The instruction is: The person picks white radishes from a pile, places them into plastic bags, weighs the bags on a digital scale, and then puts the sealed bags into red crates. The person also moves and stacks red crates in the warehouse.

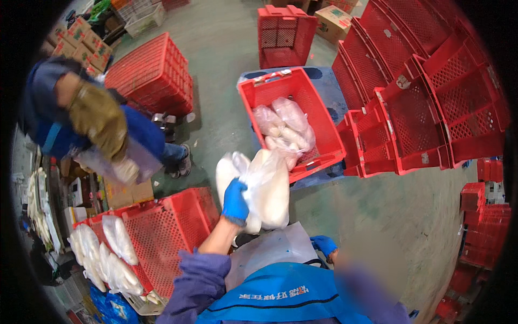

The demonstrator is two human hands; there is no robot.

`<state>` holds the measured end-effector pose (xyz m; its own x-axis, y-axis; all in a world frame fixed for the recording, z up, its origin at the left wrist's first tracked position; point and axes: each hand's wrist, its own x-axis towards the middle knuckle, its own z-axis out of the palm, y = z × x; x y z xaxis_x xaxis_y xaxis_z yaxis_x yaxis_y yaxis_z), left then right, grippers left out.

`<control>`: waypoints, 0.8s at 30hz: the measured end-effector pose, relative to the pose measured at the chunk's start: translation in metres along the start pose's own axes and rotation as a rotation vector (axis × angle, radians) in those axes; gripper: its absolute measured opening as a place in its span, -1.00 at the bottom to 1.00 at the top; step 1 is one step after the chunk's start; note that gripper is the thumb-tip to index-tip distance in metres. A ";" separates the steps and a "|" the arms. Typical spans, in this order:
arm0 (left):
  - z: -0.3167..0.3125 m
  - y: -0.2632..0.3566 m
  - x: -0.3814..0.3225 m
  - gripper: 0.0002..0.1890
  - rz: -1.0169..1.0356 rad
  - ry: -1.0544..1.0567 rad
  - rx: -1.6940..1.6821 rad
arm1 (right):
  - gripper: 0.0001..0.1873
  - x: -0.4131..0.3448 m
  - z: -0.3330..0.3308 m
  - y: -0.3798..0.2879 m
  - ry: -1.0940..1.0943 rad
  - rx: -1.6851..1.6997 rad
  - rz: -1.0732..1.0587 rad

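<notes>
My left hand (236,202), in a blue glove, grips the gathered tops of clear plastic bags holding large white radishes (273,194). These bags hang in front of me, beside the near edge of a red plastic crate (319,165). Inside that crate lie several more bagged white radishes (289,113). My right hand (323,244), also blue-gloved, is low at my right side by the apron; its fingers are partly hidden, and I cannot tell if it holds something. More bagged radishes (117,239) rest on upturned red crates at the left.
The crate sits on a blue plastic pallet (338,95). Nested red crates (412,109) rise at the right. A co-worker (81,109) in brown gloves stands at the left, holding a plastic bag. Another red crate (149,77) stands behind them, with cardboard boxes (83,42) farther back.
</notes>
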<state>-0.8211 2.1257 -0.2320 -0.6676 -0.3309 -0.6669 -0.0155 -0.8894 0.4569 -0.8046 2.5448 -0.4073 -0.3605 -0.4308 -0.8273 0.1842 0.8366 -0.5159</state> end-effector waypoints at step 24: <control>0.006 -0.089 0.288 -0.65 -0.135 -0.713 1.302 | -0.68 0.025 -0.067 -0.122 0.239 0.563 0.252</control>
<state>-1.0165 2.1114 -0.4612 -0.8156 0.2903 -0.5006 -0.4860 0.1261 0.8648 -0.8973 2.4544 -0.3505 -0.4248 -0.1036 -0.8994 0.7160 0.5694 -0.4038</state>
